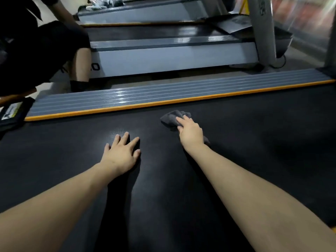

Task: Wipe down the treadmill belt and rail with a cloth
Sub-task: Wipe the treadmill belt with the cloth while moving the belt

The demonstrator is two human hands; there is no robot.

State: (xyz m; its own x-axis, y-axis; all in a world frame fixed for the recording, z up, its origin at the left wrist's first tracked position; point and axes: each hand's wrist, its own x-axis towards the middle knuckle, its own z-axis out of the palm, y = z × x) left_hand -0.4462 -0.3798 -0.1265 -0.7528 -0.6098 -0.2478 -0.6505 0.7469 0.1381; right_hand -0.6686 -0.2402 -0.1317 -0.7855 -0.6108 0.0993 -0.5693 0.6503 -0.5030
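One grey cloth [172, 118] lies on the black treadmill belt [254, 142], near the grey ribbed rail [127, 99], pressed under the right hand [190, 132]. The left hand [121, 154] rests flat, fingers spread, holding nothing. Two further treadmills [163, 59] stand beyond; one person [36, 48] crouches beside them.
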